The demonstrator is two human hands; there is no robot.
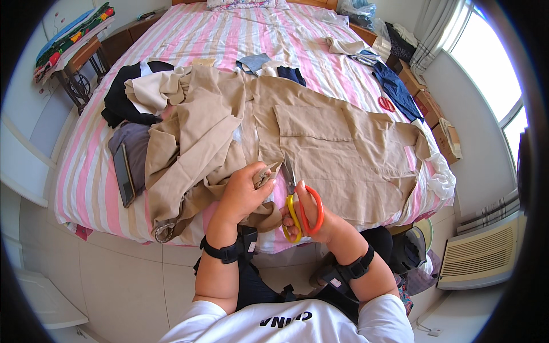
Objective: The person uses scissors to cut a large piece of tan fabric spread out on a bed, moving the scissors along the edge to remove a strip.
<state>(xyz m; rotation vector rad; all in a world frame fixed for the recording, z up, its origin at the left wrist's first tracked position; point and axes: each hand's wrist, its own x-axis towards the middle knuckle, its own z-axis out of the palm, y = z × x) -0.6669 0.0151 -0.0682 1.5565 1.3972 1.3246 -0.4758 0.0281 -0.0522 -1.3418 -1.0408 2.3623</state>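
My left hand (242,193) grips a bunched edge of khaki cloth (268,173) between thumb and fingers. In my right hand (315,214) is a pair of scissors (308,210) with one red and one yellow handle loop. Their blades point away from me, with the tips beside the held cloth edge; whether they touch it is unclear. To the right, a flat khaki garment piece (326,158) is spread on the bed. A rumpled heap of the same khaki fabric (201,124) lies on the left, partly behind my left hand.
A striped bedspread (193,34) covers the bed. A smartphone (123,176) leans on grey cloth at left, below black cloth (122,92). Red-handled scissors (386,104) and navy cloth (394,90) lie at right. Cardboard boxes (446,139) stand under the window; a treadle sewing-machine stand (81,79) is far left.
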